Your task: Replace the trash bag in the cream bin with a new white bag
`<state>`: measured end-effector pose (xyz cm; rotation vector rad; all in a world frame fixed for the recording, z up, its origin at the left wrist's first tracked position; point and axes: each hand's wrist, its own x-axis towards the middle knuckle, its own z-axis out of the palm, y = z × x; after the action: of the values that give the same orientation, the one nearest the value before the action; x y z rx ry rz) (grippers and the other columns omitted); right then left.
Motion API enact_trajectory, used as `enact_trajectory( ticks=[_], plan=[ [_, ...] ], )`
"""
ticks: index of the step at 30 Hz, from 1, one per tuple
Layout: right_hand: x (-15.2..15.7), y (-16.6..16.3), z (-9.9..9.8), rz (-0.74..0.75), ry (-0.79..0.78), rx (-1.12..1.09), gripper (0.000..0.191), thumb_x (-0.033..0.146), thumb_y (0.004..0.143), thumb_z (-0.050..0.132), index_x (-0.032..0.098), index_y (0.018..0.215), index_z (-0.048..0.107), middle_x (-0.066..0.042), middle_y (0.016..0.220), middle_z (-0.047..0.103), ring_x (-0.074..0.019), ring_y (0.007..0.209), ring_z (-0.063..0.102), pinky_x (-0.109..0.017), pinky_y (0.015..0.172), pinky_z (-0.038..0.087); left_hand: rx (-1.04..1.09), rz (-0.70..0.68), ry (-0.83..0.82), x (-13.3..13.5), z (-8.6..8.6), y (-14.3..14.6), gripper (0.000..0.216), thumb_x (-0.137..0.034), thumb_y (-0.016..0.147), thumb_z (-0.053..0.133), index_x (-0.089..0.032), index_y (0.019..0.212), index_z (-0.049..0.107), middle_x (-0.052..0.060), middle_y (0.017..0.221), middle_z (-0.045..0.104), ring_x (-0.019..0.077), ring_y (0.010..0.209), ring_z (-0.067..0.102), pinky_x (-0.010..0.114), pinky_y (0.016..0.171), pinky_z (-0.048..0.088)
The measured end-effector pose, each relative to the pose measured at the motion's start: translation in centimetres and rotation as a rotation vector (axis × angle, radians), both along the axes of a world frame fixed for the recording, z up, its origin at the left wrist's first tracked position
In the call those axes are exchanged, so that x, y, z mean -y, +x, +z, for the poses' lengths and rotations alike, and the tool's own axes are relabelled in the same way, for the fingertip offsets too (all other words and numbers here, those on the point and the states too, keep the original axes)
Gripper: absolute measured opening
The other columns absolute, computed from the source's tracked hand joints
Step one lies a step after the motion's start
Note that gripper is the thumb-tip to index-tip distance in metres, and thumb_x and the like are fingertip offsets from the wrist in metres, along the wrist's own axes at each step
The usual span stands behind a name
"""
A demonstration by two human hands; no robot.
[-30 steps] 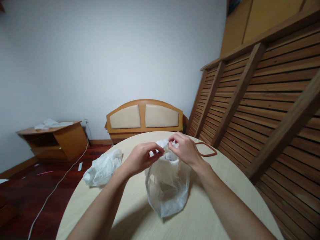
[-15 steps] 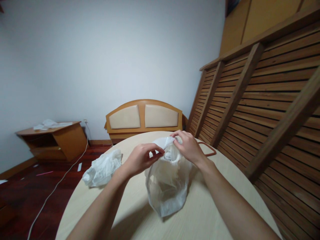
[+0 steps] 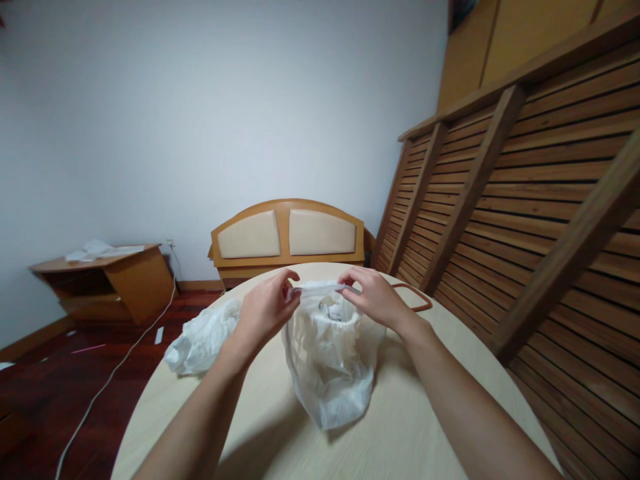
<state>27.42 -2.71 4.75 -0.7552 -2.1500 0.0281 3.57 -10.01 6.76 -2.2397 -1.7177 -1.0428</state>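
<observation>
A thin, see-through white bag (image 3: 336,393) stands on the round pale table (image 3: 415,427), with something whitish inside that I cannot make out. My left hand (image 3: 270,301) pinches the bag's upper edge on the left. On the right, my right hand (image 3: 370,293) pinches the same edge, so a strip of it is stretched between the two hands. Below that strip the gathered mouth shows a small whitish bundle with dark marks. To the left of my left forearm lies a crumpled white plastic bag (image 3: 203,340).
A brown looped handle-like piece (image 3: 417,298) lies on the table behind my right wrist. Slatted wooden panels (image 3: 550,200) lean along the right side. Beyond the table stands a headboard (image 3: 287,230). A low cabinet (image 3: 135,283) and a white cable (image 3: 120,363) are at left.
My left hand has moved left and slightly up, away from the bag's middle. The bag's upper edge is now drawn out between both hands, and its mouth shows more. My right hand has barely moved.
</observation>
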Motion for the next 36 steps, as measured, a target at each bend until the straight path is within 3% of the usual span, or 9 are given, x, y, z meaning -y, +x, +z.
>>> enact_trajectory(
  ticks=[4, 7, 11, 15, 18, 22, 27, 36],
  plan=[
    [0.6, -0.5, 0.4, -0.004, 0.013, 0.033, 0.008, 0.012, 0.083, 0.067, 0.020, 0.084, 0.064, 0.000, 0.080, 0.067, -0.0183, 0.080, 0.062, -0.032, 0.079, 0.042, -0.034, -0.101, 0.016, 0.2, -0.2, 0.5, 0.021, -0.031, 0.087, 0.068, -0.024, 0.107, 0.065, 0.003, 0.104, 0.069, 0.0188, 0.084, 0.066, 0.028, 0.070, 0.046],
    [1.3, -0.8, 0.7, 0.011, 0.032, 0.074, 0.009, 0.013, 0.082, 0.069, 0.020, 0.082, 0.063, 0.000, 0.078, 0.066, -0.0181, 0.079, 0.060, -0.031, 0.079, 0.042, -0.013, -0.150, 0.040, 0.1, -0.5, 1.3, 0.020, -0.037, 0.088, 0.069, -0.022, 0.102, 0.068, 0.005, 0.102, 0.071, 0.0206, 0.090, 0.067, 0.028, 0.074, 0.047],
    [1.7, -0.8, 1.1, 0.057, 0.037, 0.124, 0.009, 0.024, 0.088, 0.070, 0.020, 0.082, 0.065, -0.001, 0.081, 0.068, -0.0188, 0.081, 0.062, -0.033, 0.082, 0.043, -0.042, -0.121, 0.037, -0.3, -0.8, 1.8, 0.006, -0.026, 0.091, 0.066, -0.022, 0.090, 0.071, 0.003, 0.092, 0.073, 0.0196, 0.086, 0.067, 0.027, 0.073, 0.046],
    [1.4, -0.6, 1.3, 0.075, 0.057, 0.205, 0.015, 0.032, 0.093, 0.067, 0.020, 0.084, 0.068, -0.004, 0.082, 0.071, -0.0207, 0.085, 0.064, -0.036, 0.086, 0.044, -0.089, -0.069, 0.028, -0.6, -1.0, 1.5, 0.010, -0.024, 0.093, 0.063, -0.023, 0.092, 0.074, 0.003, 0.092, 0.074, 0.0196, 0.084, 0.068, 0.027, 0.072, 0.047],
    [0.9, -0.3, 1.1, 0.054, 0.064, 0.261, 0.006, 0.023, 0.093, 0.064, 0.020, 0.092, 0.069, -0.005, 0.089, 0.072, -0.0215, 0.089, 0.065, -0.035, 0.087, 0.045, -0.113, -0.002, 0.040, -0.5, -0.9, 1.4, 0.014, -0.025, 0.094, 0.062, -0.024, 0.095, 0.076, 0.004, 0.095, 0.076, 0.0213, 0.087, 0.069, 0.028, 0.073, 0.048],
    [0.4, 0.7, 0.9, -0.028, 0.031, 0.212, 0.027, 0.003, 0.083, 0.057, 0.021, 0.100, 0.068, -0.005, 0.102, 0.071, -0.0209, 0.098, 0.065, -0.032, 0.087, 0.048, -0.117, 0.084, 0.041, -0.4, -0.7, 1.1, 0.019, -0.029, 0.096, 0.059, -0.024, 0.098, 0.077, 0.005, 0.099, 0.077, 0.0235, 0.091, 0.070, 0.030, 0.075, 0.049],
    [0.7, 2.2, 1.8, -0.089, -0.023, 0.090, 0.029, 0.005, 0.082, 0.054, 0.020, 0.102, 0.067, -0.005, 0.102, 0.069, -0.0181, 0.086, 0.066, -0.031, 0.079, 0.052, -0.094, 0.160, -0.011, -0.4, -0.5, 0.5, 0.018, -0.027, 0.094, 0.059, -0.023, 0.095, 0.076, 0.006, 0.097, 0.077, 0.0248, 0.090, 0.070, 0.030, 0.071, 0.047],
    [3.2, 3.1, 4.0, 0.042, -0.083, -0.024, 0.017, 0.014, 0.085, 0.055, 0.021, 0.088, 0.070, -0.003, 0.092, 0.072, -0.0157, 0.077, 0.066, -0.027, 0.070, 0.052, 0.134, -0.145, -0.211, 0.3, -0.3, 0.5, 0.020, -0.037, 0.085, 0.068, -0.021, 0.095, 0.075, 0.004, 0.086, 0.076, 0.0188, 0.072, 0.066, 0.027, 0.066, 0.047]
  ],
)
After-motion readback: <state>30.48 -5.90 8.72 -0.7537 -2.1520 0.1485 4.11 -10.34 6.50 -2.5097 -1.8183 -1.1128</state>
